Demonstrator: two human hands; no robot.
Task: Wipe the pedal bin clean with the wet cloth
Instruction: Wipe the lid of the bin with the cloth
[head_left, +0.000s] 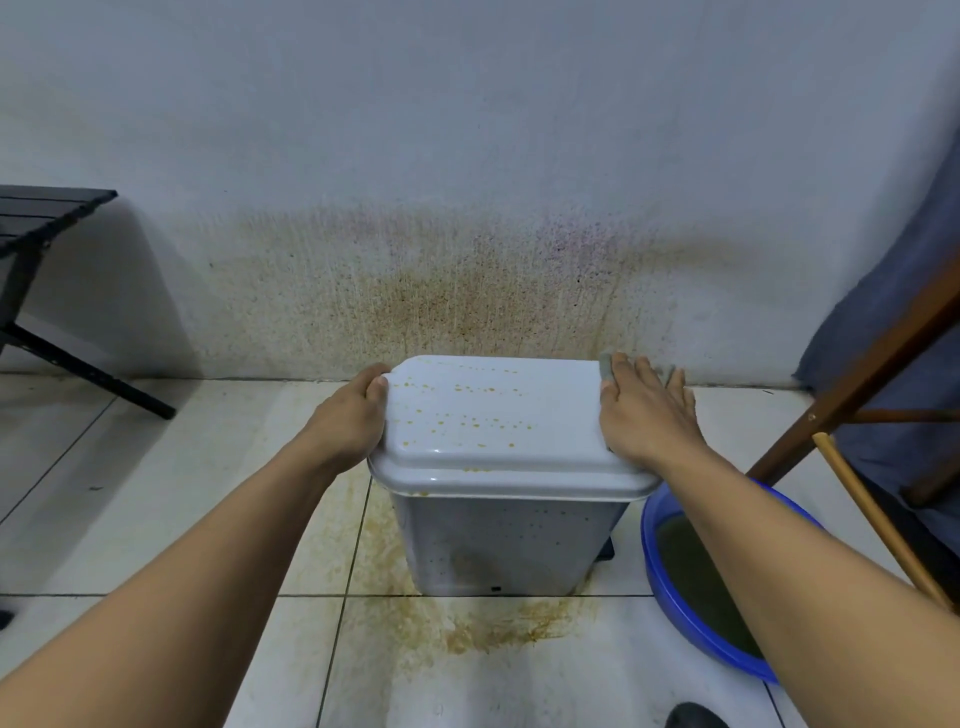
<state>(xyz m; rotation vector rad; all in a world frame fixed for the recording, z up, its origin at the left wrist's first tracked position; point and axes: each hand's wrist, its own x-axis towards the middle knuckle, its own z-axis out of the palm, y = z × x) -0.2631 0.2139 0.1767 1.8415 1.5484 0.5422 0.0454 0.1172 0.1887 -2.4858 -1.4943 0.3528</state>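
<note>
A white pedal bin (498, 540) stands on the tiled floor against the stained wall, its lid (493, 415) closed and dotted with yellow-brown spots. My left hand (353, 410) grips the lid's left edge, thumb on top. My right hand (644, 410) lies flat with straight fingers on the lid's right edge, pressing a grey wet cloth (607, 366) of which only a corner shows beyond the fingertips. The bin's black pedal base (607, 551) peeks out at the lower right.
A blue basin (691, 618) of murky water sits on the floor right of the bin. A wooden chair frame (852, 384) draped with blue fabric and a wooden stick (878, 519) stand at the right. A black folding table (47, 218) is at the left. Brown stains mark the floor.
</note>
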